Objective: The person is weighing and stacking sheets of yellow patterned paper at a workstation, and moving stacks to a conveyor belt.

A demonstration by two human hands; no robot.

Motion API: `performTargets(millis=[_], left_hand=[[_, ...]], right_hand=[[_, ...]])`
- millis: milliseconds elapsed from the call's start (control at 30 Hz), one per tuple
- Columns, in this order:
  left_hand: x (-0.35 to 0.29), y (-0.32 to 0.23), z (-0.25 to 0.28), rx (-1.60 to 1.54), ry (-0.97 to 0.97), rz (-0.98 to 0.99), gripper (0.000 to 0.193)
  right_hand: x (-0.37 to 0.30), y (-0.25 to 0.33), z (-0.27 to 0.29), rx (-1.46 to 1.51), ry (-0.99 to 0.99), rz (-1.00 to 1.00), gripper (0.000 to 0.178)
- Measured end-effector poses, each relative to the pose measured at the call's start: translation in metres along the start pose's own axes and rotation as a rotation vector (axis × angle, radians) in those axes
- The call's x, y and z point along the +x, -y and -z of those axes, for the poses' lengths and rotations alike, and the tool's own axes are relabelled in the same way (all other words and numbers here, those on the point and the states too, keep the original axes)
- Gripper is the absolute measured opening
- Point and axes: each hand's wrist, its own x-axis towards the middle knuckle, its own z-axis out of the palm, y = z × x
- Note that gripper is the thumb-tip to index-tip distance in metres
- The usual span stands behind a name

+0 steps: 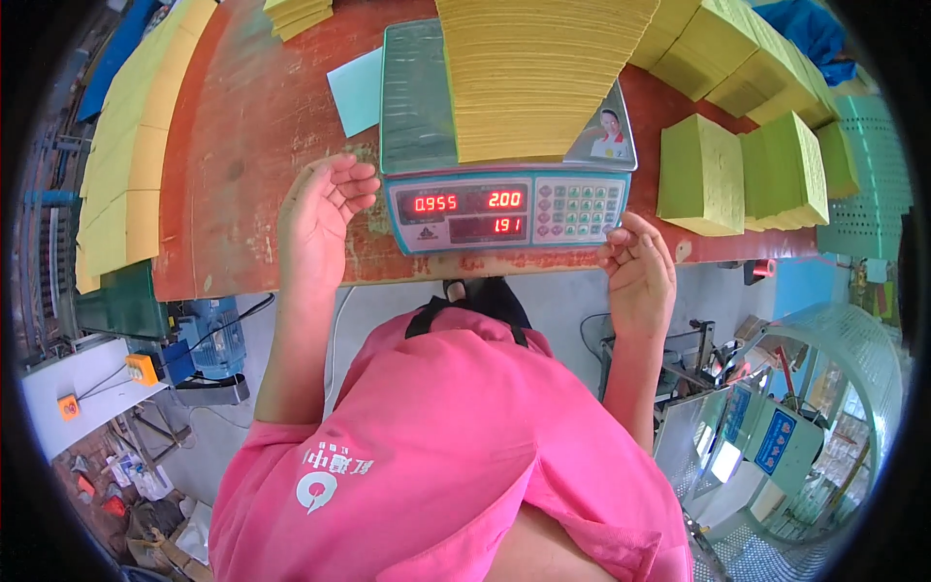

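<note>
A blue-and-grey digital weighing scale (509, 184) with red lit displays and a keypad stands at the table's near edge. On its pan rests a tall stack of yellow paper sheets (538, 78), their layered edges facing me. My left hand (328, 199) is just left of the scale, palm up, fingers loosely bent and holding nothing. By the scale's lower right corner is my right hand (642, 262), its fingers half curled with nothing visible in them. Whether its fingertips touch the scale's casing I cannot tell.
A light blue sheet (357, 92) lies left of the scale on the worn red table (242, 175). Yellow paper stacks (121, 184) line the left edge; more yellow blocks (700, 175) stand right. A wire-mesh guard (853, 388) and machinery are at the lower right.
</note>
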Motion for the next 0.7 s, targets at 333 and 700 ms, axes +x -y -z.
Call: performTargets(millis=[333,700], left_hand=[[0.018,-0.075,-0.043,0.103,0.006,-0.260,0.029],[0.033,-0.165,-0.178,0.944,0.356,-1.035,0.040]], right_hand=[[0.017,0.008,0.013,0.059,-0.020,-0.043,0.031],[0.041,0.054,0.025,0.043,0.167,-0.169,0.025]])
